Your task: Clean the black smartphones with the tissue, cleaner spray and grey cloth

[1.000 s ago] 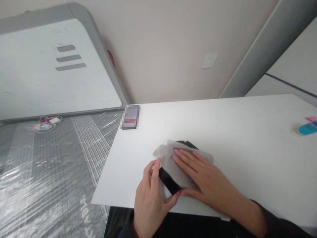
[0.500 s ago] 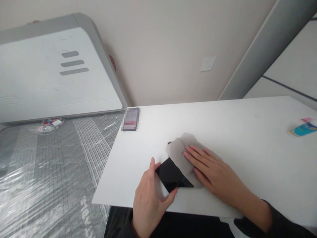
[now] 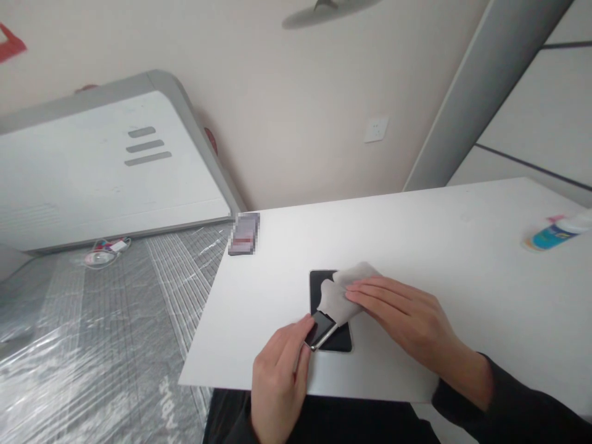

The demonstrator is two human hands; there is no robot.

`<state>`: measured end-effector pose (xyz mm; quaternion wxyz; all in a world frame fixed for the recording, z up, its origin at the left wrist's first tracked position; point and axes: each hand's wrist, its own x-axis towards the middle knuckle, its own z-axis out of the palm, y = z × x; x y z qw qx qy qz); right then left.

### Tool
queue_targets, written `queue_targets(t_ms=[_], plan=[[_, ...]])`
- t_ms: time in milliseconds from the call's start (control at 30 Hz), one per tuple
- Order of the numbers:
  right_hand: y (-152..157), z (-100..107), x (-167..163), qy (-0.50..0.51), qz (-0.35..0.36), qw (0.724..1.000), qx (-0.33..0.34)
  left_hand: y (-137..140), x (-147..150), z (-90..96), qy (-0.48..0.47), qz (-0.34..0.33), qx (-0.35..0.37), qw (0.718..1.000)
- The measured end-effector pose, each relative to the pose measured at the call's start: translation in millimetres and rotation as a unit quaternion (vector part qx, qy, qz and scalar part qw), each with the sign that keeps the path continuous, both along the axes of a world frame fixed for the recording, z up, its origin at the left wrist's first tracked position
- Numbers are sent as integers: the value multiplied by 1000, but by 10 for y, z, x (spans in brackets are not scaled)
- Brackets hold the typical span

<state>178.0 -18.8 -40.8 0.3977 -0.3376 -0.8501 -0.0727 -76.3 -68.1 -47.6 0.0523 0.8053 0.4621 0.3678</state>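
Note:
My left hand (image 3: 280, 367) grips the near left end of a smartphone (image 3: 318, 331) with a black face and a shiny metal edge. It is tilted on its long side. The phone is over a second flat black device (image 3: 341, 340), which looks like another phone and rests on the table. My right hand (image 3: 409, 317) pinches a light grey cloth (image 3: 340, 302), fingers together and thumb hidden. That cloth wraps over the far end of the held phone and hides it, along with part of the lower device.
The white table (image 3: 439, 246) spans the front. A blurred-out small box (image 3: 244, 234) lies at its far left corner. On the right lies a white and blue bottle (image 3: 552, 237). Plastic sheeting (image 3: 115, 333) covers what is left of the table.
The held phone has turned from lying face up to standing tilted on its edge. My right hand went from flat on the cloth to pinching it around the phone. The camera view tipped upward.

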Motion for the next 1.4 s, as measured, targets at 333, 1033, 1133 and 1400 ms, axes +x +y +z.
queue_targets(t_ms=[333,1033,1133,1400], plan=[[-128,0,-518,-20,87,996,-23,-31,226,-104,-47,62,-14,997],[44,-363,-168,-224,43,958,-175,50,136,-231,-103,119,-186,970],[92,-416,-89,-197,-9,964,-180,42,144,-229,-77,106,-169,977],[-102,-334,-332,-180,43,960,-209,15,113,-277,-7,119,-135,984]])
